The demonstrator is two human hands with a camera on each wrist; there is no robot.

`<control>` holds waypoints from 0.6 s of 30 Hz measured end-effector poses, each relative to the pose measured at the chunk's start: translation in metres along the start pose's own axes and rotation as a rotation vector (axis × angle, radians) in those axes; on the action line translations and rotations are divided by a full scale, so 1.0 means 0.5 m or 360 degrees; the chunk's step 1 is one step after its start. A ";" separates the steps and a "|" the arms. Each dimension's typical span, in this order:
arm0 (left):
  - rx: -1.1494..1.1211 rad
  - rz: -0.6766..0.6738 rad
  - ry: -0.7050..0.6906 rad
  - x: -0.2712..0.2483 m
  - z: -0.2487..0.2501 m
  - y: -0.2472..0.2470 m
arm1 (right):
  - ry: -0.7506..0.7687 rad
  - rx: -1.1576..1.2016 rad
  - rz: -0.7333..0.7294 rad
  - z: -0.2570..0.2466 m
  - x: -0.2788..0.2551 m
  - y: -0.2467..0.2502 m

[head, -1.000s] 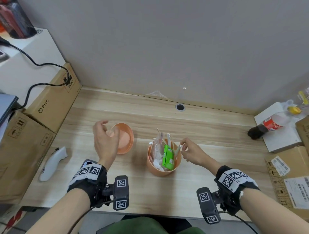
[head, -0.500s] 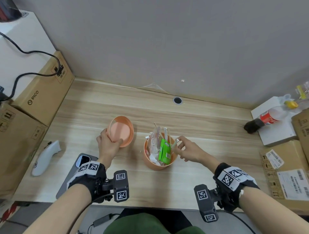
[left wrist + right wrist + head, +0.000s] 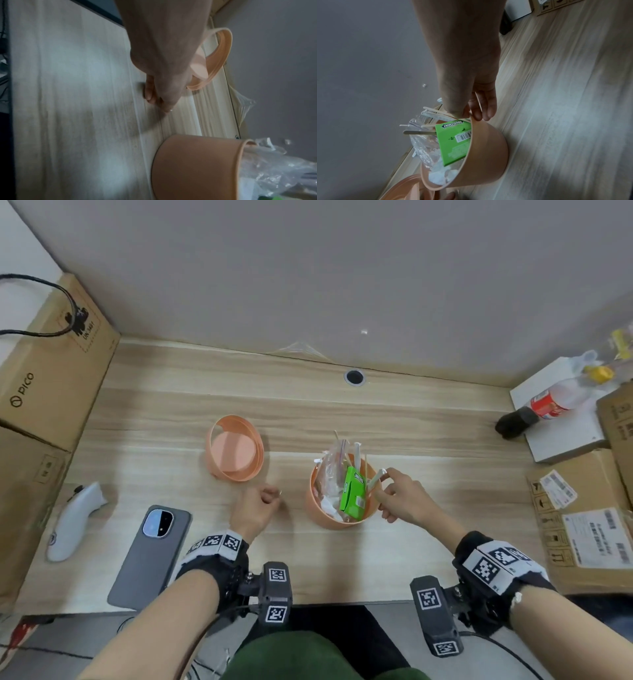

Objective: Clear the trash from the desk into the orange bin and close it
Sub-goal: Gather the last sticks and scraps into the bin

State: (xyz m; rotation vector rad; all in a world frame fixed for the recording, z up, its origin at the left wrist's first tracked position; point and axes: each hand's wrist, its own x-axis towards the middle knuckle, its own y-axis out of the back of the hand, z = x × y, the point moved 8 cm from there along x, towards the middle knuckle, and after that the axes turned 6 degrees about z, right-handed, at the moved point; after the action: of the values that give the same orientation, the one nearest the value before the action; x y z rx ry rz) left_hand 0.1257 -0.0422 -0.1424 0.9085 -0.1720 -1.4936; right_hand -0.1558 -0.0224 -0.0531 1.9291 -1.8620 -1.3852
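The orange bin (image 3: 329, 517) stands upright mid-desk, stuffed with a green gum box (image 3: 352, 494), a clear plastic bag (image 3: 329, 470) and several sticks. Its orange lid (image 3: 234, 451) lies apart on the desk to the left, hollow side up. My right hand (image 3: 388, 486) is at the bin's right rim and pinches a white stick (image 3: 375, 479) that leans into the bin. In the right wrist view the thumb and fingers (image 3: 481, 109) sit at the rim of the bin (image 3: 486, 155). My left hand (image 3: 262, 503) hovers curled between lid and bin, holding nothing; its fingertips (image 3: 152, 97) are close to the desk.
A grey phone (image 3: 150, 553) and a white controller (image 3: 73, 518) lie at the front left. Cardboard boxes (image 3: 51, 371) line the left side and more boxes (image 3: 582, 525) the right. A cola bottle (image 3: 544, 405) lies on a white box at the back right. A cable hole (image 3: 354, 377) is near the wall.
My left hand has let go of the lid, which now lies on the desk, and drawn back toward me. My right hand stays at the bin's rim with the stick.
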 end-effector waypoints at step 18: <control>0.0435 -0.0015 -0.0304 0.031 0.038 -0.024 | -0.0025 0.0078 -0.0038 0.009 -0.001 -0.004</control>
State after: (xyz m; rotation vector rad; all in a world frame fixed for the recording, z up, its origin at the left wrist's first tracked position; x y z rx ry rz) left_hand 0.1066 -0.0618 -0.1435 0.9819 -0.5226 -1.5895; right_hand -0.1573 -0.0192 -0.0569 1.9753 -1.9036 -1.3775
